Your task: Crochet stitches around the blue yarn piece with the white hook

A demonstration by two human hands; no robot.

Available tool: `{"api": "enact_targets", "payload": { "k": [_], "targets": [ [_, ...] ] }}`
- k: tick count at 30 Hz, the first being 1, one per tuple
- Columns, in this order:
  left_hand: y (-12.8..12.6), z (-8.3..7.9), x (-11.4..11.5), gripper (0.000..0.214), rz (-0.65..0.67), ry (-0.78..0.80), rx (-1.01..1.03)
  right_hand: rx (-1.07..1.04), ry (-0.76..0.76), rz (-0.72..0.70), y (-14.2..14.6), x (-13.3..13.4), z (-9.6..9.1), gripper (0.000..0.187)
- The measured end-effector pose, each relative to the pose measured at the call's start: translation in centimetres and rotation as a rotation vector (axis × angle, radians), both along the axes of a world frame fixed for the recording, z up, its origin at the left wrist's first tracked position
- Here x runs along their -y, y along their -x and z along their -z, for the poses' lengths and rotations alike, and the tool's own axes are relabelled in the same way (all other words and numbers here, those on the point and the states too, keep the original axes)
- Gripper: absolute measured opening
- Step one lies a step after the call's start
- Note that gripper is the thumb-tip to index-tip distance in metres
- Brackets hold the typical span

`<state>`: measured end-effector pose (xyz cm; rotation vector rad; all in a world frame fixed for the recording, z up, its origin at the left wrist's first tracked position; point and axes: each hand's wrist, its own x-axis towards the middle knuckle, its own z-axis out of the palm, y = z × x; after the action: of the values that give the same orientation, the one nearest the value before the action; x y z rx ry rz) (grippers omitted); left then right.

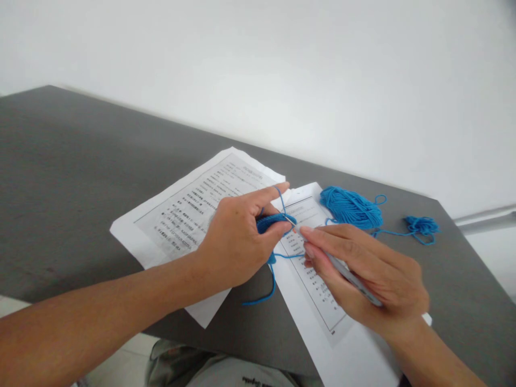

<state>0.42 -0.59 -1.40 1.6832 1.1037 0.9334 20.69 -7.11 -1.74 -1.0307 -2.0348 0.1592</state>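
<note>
My left hand (pixel 242 231) pinches a small piece of blue crochet work (pixel 271 221) between thumb and fingers. A strand of blue yarn (pixel 281 200) loops over its raised index finger. In my right hand (pixel 363 269) is a crochet hook (pixel 350 275) with a grey handle, held like a pen. The hook's thin metal tip reaches the edge of the crochet work beside my left thumb. A loose tail of yarn (pixel 273 285) hangs below the work. Part of the work is hidden by my left hand.
Two printed sheets lie under my hands, a left sheet (pixel 185 209) and a right sheet (pixel 318 322). A blue yarn skein (pixel 352 207) and a small yarn tangle (pixel 421 227) lie to the right on the grey table (pixel 100 161). A white wall (pixel 258 70) stands behind.
</note>
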Motion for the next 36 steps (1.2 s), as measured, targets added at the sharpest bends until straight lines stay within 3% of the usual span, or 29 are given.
{"api": "enact_targets", "payload": {
  "k": [3, 8, 12, 15, 19, 22, 25, 31, 36],
  "targets": [
    [-0.1, 0.0, 0.3, 0.053, 0.059, 0.077, 0.076, -0.046, -0.003, 0.018, 0.8, -0.1, 0.3, 0.056],
    [-0.2, -0.2, 0.3, 0.061, 0.098, 0.361, 0.398, -0.4, 0.137, 0.011, 1.5, -0.3, 1.0, 0.044],
    [-0.3, 0.0, 0.2, 0.058, 0.099, 0.481, 0.548, -0.567, 0.224, -0.018, 1.8, -0.5, 1.2, 0.037],
    [-0.3, 0.2, 0.1, 0.057, 0.102, 0.548, 0.616, -0.383, 0.11, 0.02, 1.6, -0.5, 1.2, 0.046],
    [-0.2, 0.2, -0.1, 0.067, 0.076, 0.649, 0.691, 0.116, -0.185, 0.097, 0.8, -0.1, 1.0, 0.072],
    [-0.2, 0.0, -0.1, 0.068, 0.083, 0.692, 0.716, 0.338, -0.248, 0.069, 0.4, 0.5, 0.6, 0.081],
    [-0.2, -0.1, 0.0, 0.069, 0.091, 0.674, 0.715, 0.458, -0.263, 0.032, 0.3, 1.0, 0.2, 0.074],
    [-0.1, -0.2, 0.0, 0.065, 0.058, 0.536, 0.636, 0.589, -0.385, 0.086, 1.0, 1.2, 0.0, 0.041],
    [0.2, -0.4, -0.4, 0.062, 0.024, 0.431, 0.471, 0.595, -0.368, 0.032, 1.0, 1.2, -0.3, 0.038]
  ]
}}
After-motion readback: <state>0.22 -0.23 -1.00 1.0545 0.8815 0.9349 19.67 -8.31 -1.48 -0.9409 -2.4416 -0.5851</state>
